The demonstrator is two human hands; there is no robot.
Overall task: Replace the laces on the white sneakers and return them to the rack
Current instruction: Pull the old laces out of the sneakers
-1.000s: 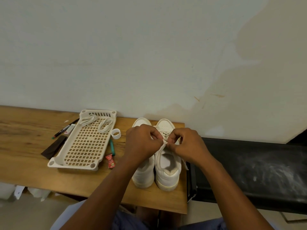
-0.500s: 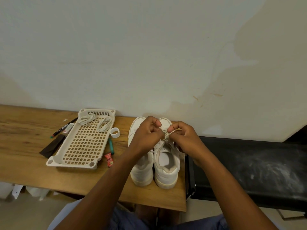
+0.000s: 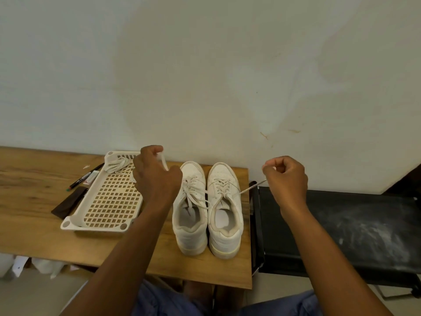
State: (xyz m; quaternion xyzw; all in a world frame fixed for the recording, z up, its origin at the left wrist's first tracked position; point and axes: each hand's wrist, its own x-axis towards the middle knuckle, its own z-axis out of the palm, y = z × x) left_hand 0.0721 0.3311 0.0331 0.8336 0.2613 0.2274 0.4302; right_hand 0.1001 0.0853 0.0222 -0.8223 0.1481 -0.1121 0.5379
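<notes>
left hand: raised, fingers curled, pinching a lace end | right hand: raised, well apart from left, fingers curled, pinching the other lace end | both forearms extended forward

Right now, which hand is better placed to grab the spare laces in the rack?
Left. The left hand hovers over the rack beside the spare laces; the right hand is beyond the sneakers.

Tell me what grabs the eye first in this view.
The two hands: the left hand and right hand are spread apart, each pinching an end of the lace drawn out from the right white sneaker. Beside it stands the left white sneaker, and left of both lies a perforated rack with loose laces.
</notes>
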